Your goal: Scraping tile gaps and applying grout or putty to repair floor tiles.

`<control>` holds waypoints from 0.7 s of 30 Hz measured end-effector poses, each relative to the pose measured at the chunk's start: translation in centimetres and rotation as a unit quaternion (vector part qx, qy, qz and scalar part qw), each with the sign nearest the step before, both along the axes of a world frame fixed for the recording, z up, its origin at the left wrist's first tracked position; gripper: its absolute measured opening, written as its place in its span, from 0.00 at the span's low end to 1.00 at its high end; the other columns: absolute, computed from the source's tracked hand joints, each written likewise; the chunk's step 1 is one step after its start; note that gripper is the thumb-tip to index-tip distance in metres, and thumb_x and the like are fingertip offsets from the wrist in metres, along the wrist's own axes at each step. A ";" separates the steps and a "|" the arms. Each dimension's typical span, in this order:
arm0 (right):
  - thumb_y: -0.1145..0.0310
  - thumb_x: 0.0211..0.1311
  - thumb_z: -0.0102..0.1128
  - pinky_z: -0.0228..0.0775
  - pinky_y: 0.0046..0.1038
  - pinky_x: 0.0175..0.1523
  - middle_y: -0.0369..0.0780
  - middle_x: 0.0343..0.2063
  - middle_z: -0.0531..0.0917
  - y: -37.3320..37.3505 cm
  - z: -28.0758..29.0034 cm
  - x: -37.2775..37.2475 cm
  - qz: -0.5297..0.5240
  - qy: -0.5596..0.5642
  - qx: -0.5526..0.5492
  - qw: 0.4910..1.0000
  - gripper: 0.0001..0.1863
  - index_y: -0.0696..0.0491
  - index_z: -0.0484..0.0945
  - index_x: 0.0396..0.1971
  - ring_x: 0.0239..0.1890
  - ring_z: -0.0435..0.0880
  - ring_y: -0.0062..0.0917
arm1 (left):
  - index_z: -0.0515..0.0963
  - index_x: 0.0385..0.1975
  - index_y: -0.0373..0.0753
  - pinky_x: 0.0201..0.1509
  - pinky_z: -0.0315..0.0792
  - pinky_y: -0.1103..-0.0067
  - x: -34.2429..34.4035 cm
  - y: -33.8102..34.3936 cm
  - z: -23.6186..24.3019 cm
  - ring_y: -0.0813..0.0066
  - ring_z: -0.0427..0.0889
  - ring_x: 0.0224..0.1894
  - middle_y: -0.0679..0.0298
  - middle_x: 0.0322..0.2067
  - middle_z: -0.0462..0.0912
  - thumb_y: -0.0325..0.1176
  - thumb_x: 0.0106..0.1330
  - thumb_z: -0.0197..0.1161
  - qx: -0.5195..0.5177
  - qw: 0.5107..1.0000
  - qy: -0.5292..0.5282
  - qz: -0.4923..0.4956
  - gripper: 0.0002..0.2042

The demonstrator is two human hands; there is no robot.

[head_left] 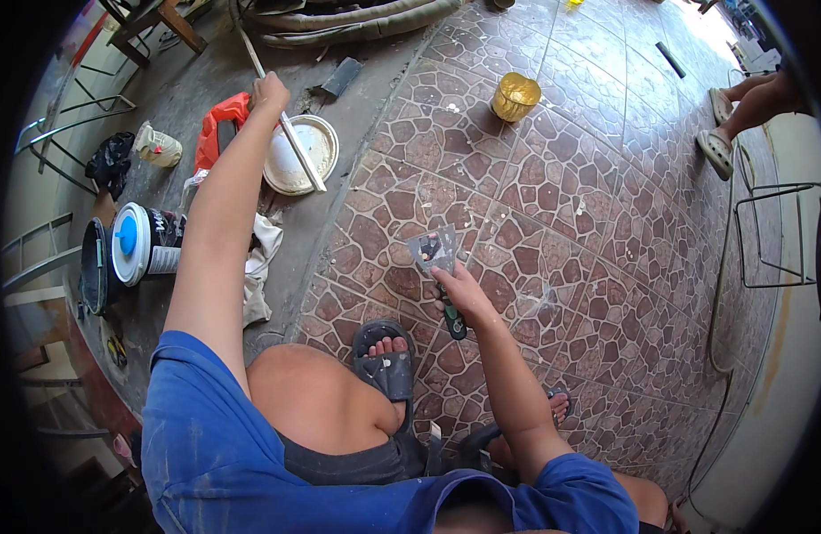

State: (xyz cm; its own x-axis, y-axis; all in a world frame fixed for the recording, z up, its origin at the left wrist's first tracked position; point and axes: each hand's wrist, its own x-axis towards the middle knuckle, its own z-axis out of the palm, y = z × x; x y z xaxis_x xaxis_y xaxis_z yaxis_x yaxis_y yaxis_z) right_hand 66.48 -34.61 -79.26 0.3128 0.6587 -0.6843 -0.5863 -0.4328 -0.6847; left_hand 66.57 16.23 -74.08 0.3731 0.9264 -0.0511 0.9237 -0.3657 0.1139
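Scraper (pixel 435 252) with a flat metal blade and a dark green handle is in the right hand (pixel 458 292). That hand is wrapped tight around the handle, and the blade points away from the person, low over the brown stone-pattern floor tiles (pixel 553 178). White smears sit on the blade.

The left hand (pixel 270 92) reaches far out to the left. Its fingers are curled shut around a long thin stick (pixel 281 116). The far end of the stick runs up and away, and the near end lies across a round white pan (pixel 302 153) on the grey concrete floor (pixel 375 107).

Near the pan lie an orange plastic bag (pixel 217 125), a white cloth (pixel 264 258) and a white tub with a blue lid (pixel 135 244) tipped on its side. A gold tin (pixel 515 96) stands on the tiles, well apart from both hands.

The person squats in blue clothes and dark sandals (pixel 388 365). Another person's feet in pale sandals (pixel 718 147) show at the upper right.
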 end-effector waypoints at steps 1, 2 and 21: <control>0.63 0.67 0.53 0.63 0.17 0.21 0.29 0.25 0.71 0.2 0.0 -0.1 0.004 -0.001 -0.004 1.000 0.14 0.50 0.68 0.49 0.21 0.69 0.12 | 0.76 0.50 0.39 0.57 0.70 0.62 0.5 -0.5 0.5 0.50 0.75 0.55 0.51 0.50 0.77 0.36 0.63 0.54 0.002 1.000 0.002 0.001 0.16; 0.63 0.67 0.53 0.63 0.17 0.21 0.29 0.25 0.71 0.5 0.2 -0.2 0.004 0.001 -0.003 1.000 0.14 0.50 0.68 0.49 0.21 0.69 0.12 | 0.75 0.50 0.40 0.56 0.70 0.62 1.1 -1.1 1.0 0.50 0.75 0.54 0.49 0.48 0.77 0.35 0.59 0.57 0.041 0.998 -0.021 -0.043 0.18; 0.62 0.65 0.55 0.65 0.22 0.45 0.34 0.37 0.77 -0.8 -1.8 -1.0 -0.062 0.010 -0.012 0.998 0.20 0.58 0.69 0.52 0.38 0.70 0.17 | 0.78 0.47 0.42 0.49 0.74 0.68 23.1 -26.4 -5.6 0.57 0.82 0.41 0.54 0.36 0.83 0.38 0.56 0.62 -0.145 0.863 -0.202 -0.439 0.19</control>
